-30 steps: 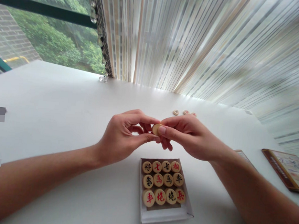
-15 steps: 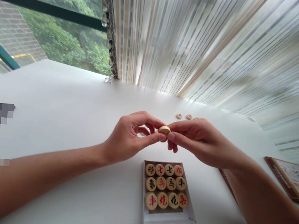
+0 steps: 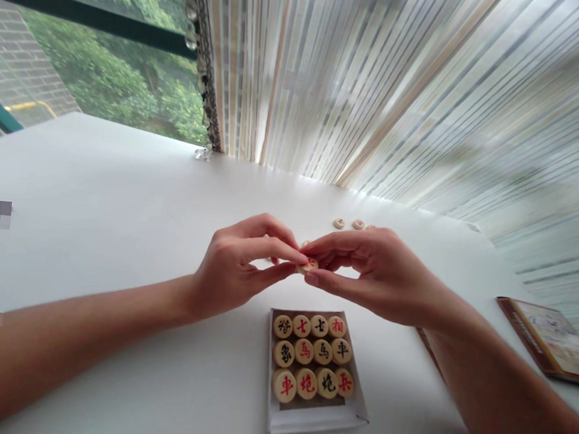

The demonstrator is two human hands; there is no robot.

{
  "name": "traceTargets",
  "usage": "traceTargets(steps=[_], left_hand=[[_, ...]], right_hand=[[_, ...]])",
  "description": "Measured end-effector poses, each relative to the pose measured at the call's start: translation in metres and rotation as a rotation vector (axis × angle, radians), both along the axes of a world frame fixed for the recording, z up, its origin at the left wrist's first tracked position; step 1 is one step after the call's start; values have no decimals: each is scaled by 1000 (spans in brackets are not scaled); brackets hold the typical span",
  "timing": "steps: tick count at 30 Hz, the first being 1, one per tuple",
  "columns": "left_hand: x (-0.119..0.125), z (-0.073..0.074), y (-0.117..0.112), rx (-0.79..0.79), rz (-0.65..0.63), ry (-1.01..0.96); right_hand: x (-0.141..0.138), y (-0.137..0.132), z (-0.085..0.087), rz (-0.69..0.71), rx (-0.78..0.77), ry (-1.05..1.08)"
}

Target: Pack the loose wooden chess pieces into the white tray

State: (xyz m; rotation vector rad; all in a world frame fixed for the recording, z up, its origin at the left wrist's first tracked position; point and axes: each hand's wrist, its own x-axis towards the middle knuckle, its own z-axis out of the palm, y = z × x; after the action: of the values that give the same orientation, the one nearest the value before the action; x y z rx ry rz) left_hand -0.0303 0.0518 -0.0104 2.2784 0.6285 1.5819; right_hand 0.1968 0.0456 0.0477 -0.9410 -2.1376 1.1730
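Observation:
Between the fingertips of both hands is a round wooden Chinese chess piece (image 3: pixel 308 266), its red-marked face tilted up toward me. My left hand (image 3: pixel 251 257) pinches it from the left, and my right hand (image 3: pixel 360 266) grips its right side between thumb and forefinger. Closer to me, below the hands, an open white box (image 3: pixel 316 421) lies on the table. Rows of Chinese chess pieces (image 3: pixel 303 351) fill most of it, with red and black characters facing up. Part of another piece or two shows behind my fingers, mostly hidden.
Several loose chess pieces (image 3: pixel 358 224) lie farther back on the white table (image 3: pixel 121 184). A brown-edged booklet or flat box (image 3: pixel 550 338) is at the right. Another brown edge shows under my right forearm. A string curtain (image 3: pixel 330 80) hangs along the table's far edge.
The held piece has turned from edge-on to showing its red-marked face. My left forefinger now lies over it. The whole view has shifted slightly.

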Motion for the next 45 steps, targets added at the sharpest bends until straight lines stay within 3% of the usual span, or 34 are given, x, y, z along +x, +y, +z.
traceTargets(steps=[5, 12, 16, 23, 28, 35, 45], left_hand=[[2, -1, -1, -67, -28, 11], [2, -9, 5, -342, 7, -24], [3, -14, 8, -369, 13, -9], [5, -18, 7, -347, -28, 22], [4, -19, 8, -338, -26, 33], [4, -16, 7, -341, 1, 64], [5, -14, 5, -356, -15, 68]], right_hand=[[0, -4, 4, -37, 64, -75], [10, -15, 22, -158, 230, -143], [23, -32, 25, -179, 238, -194], [59, -79, 1, -263, 167, -338], [63, -101, -16, -233, 149, -353], [53, -114, -34, -223, 150, -360], [53, -117, -43, -228, 146, -459]])
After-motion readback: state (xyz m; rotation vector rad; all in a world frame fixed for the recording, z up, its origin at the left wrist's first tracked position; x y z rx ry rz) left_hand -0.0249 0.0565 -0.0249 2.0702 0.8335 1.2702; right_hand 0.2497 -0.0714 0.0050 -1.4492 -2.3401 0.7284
